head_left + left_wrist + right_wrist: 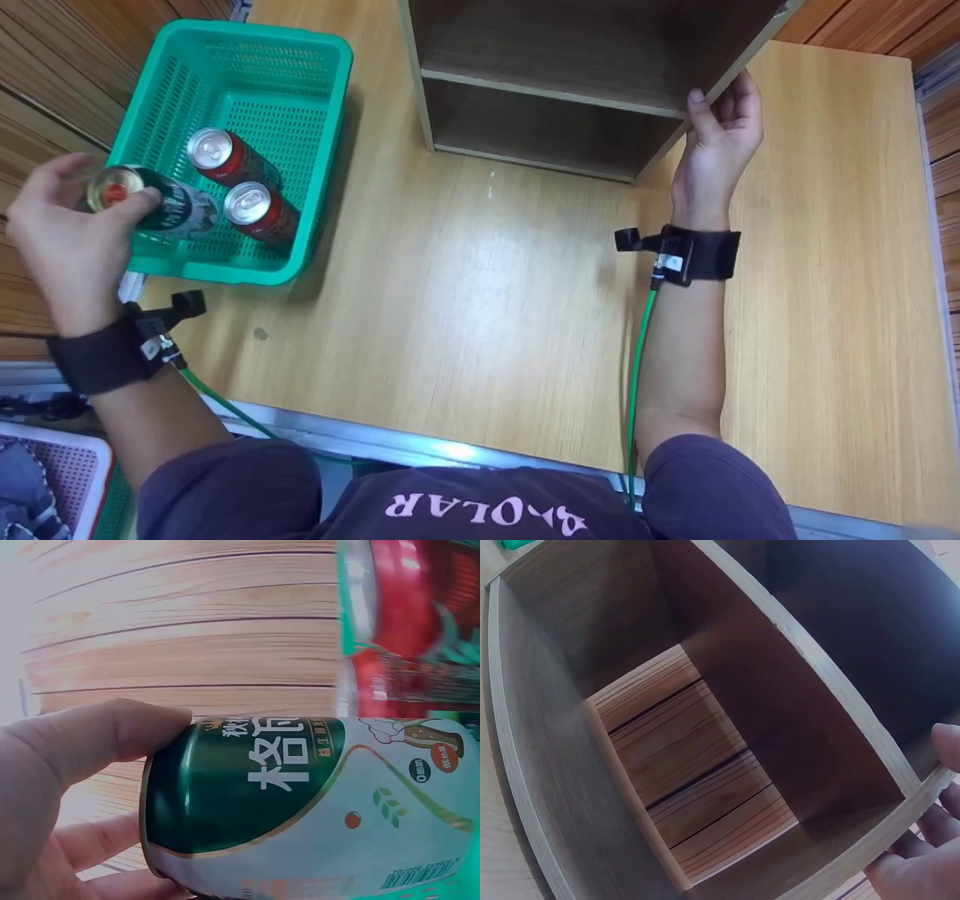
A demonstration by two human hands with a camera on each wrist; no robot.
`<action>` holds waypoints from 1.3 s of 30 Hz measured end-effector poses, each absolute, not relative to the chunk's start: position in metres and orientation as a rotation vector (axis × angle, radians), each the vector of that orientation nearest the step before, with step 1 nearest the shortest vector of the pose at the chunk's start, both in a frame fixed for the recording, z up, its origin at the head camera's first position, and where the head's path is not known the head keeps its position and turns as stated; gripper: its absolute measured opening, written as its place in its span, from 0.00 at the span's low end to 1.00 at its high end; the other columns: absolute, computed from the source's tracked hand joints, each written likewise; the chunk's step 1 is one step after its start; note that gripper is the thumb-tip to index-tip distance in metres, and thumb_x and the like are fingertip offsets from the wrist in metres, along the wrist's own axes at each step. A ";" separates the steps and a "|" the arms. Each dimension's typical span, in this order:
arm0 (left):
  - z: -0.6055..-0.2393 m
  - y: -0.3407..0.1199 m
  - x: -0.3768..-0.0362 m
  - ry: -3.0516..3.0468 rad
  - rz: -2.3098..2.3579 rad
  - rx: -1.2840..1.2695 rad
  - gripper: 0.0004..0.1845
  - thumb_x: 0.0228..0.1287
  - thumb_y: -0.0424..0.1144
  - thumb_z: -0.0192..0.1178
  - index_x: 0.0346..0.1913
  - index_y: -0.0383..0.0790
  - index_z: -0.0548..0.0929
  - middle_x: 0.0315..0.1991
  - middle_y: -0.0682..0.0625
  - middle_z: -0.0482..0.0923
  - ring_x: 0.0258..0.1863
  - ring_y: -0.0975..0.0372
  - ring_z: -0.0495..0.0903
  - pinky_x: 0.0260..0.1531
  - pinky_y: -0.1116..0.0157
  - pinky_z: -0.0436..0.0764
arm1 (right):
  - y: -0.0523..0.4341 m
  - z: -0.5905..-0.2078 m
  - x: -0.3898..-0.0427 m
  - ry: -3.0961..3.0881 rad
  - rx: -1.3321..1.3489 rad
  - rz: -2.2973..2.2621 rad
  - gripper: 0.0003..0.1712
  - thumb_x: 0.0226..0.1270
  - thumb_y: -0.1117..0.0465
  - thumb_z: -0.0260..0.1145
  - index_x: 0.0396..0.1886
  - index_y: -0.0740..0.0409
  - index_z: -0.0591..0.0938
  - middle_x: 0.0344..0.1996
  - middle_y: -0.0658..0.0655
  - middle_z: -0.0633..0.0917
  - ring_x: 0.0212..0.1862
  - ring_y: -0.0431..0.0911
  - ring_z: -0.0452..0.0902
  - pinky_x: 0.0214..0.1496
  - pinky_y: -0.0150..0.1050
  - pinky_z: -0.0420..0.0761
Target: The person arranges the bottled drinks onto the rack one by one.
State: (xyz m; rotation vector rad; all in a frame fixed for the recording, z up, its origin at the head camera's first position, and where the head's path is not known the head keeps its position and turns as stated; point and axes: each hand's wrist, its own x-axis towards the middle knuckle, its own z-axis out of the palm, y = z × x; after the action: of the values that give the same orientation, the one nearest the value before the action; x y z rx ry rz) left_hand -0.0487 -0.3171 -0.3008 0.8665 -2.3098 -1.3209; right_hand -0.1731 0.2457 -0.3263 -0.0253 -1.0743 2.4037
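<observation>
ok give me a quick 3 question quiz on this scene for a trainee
1. True or false: the left hand holds a green can.
2. How many red cans lie in the green basket?
3. What does the right hand grip: A) the side panel of the wooden shelf unit, B) a can, C) the basket?

Key: 1 true; 2 two; 3 A.

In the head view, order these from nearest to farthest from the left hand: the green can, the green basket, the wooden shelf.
1. green can, held in the left hand.
2. green basket, just beside it, right.
3. wooden shelf, far right, gripped by the right hand.
</observation>
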 end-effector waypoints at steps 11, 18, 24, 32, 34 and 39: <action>-0.263 -0.285 -0.057 -2.244 -1.380 0.582 0.31 0.44 0.38 0.69 0.55 0.50 0.72 0.49 0.51 0.74 0.48 0.62 0.72 0.51 0.67 0.69 | 0.249 -0.327 -0.173 -1.111 -0.015 2.368 0.28 0.50 0.82 0.59 0.53 0.68 0.70 0.51 0.64 0.72 0.53 0.52 0.69 0.55 0.41 0.69; -0.236 -0.246 -0.066 -2.294 -1.325 0.316 0.30 0.44 0.35 0.69 0.54 0.49 0.72 0.45 0.49 0.78 0.42 0.63 0.76 0.42 0.71 0.72 | 0.250 -0.328 -0.171 -1.150 -0.007 2.352 0.27 0.51 0.81 0.60 0.53 0.67 0.72 0.51 0.64 0.73 0.53 0.52 0.68 0.54 0.41 0.69; -0.220 -0.208 -0.067 -2.335 -1.371 -0.014 0.31 0.42 0.33 0.70 0.54 0.45 0.73 0.40 0.47 0.80 0.37 0.61 0.79 0.38 0.70 0.75 | 0.249 -0.328 -0.169 -1.176 0.011 2.346 0.27 0.51 0.80 0.60 0.54 0.65 0.73 0.52 0.63 0.73 0.54 0.53 0.68 0.55 0.41 0.68; -0.221 -0.163 -0.082 -2.428 -1.389 -0.317 0.31 0.43 0.37 0.70 0.54 0.46 0.72 0.42 0.49 0.80 0.38 0.62 0.78 0.37 0.68 0.76 | 0.248 -0.321 -0.165 -1.115 0.066 2.341 0.28 0.51 0.83 0.58 0.54 0.67 0.73 0.52 0.64 0.74 0.54 0.55 0.68 0.55 0.43 0.68; -0.227 -0.153 -0.089 -2.462 -1.387 -0.357 0.31 0.42 0.39 0.70 0.54 0.47 0.72 0.42 0.51 0.80 0.37 0.63 0.78 0.36 0.68 0.76 | 0.247 -0.321 -0.164 -1.124 0.069 2.334 0.27 0.52 0.83 0.57 0.54 0.67 0.73 0.51 0.65 0.74 0.54 0.55 0.67 0.54 0.44 0.68; -0.236 -0.128 -0.097 -2.543 -1.325 -0.468 0.30 0.42 0.44 0.70 0.52 0.46 0.73 0.42 0.54 0.80 0.32 0.68 0.78 0.32 0.70 0.76 | 0.247 -0.323 -0.161 -1.161 0.070 2.307 0.26 0.52 0.82 0.57 0.54 0.67 0.74 0.51 0.65 0.73 0.54 0.56 0.67 0.54 0.44 0.68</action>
State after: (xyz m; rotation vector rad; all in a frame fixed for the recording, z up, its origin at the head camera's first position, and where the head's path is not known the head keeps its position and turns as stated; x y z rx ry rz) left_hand -0.0970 -0.1278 -0.2358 -0.4676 -2.5427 -1.3254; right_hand -0.1611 0.2472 -0.3226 0.0697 -1.1610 2.3066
